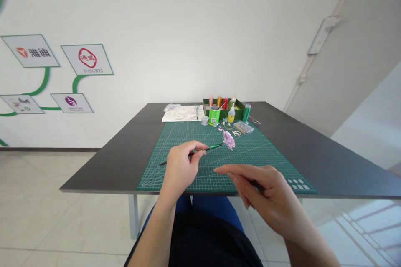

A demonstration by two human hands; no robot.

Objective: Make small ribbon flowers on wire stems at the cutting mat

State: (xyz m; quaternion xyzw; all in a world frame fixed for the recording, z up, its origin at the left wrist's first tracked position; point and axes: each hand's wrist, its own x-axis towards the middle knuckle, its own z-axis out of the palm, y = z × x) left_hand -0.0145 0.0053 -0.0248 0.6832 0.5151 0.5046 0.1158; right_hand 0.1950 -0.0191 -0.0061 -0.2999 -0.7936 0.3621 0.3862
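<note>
My left hand (183,164) is closed over the mat, thumb and fingers pinching a thin dark-and-green flower stem (214,147). A pale purple flower (229,140) tops the stem's right end, while a dark pointed end (163,163) sticks out left of the hand. Whether that dark end belongs to the same piece is hidden by my fingers. To the right and nearer me, my right hand (261,190) hovers over the mat's front edge. Its index finger stretches left, apart from the stem, and I see nothing held in it. The green cutting mat (250,154) lies under both.
At the back stands a dark green box (239,113) with thread spools. Before it are a green can (214,116), a glue bottle (231,115), a clear case (243,127) and white-handled scissors (236,133). White paper (175,115) lies back left on the black table (125,150).
</note>
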